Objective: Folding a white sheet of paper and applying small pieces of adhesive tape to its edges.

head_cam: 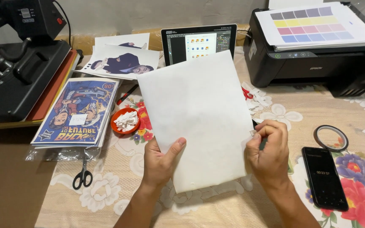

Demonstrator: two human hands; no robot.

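Hands: my left hand (159, 162) and right hand (269, 152) lift a blank white sheet (195, 118) over the table's near edge.
Left fingers: thumb laid across the sheet's face at its lower left, the other fingers hidden behind it, pinching the paper.
Right fingers: curled together at the sheet's right edge, pinching it; I cannot tell what else they hold.
Sheet: tilted, clear of the flowered tablecloth (275, 114), covering part of the laptop (199, 40) at the far edge.
Left side: scissors (83, 175) near the edge, a stack of colourful prints (77, 112), a small orange bowl of paper scraps (125, 120), a heat press (17, 63).
Right side: black phone (324, 177), tape roll (330, 138), black printer (317, 46) at the far right corner.
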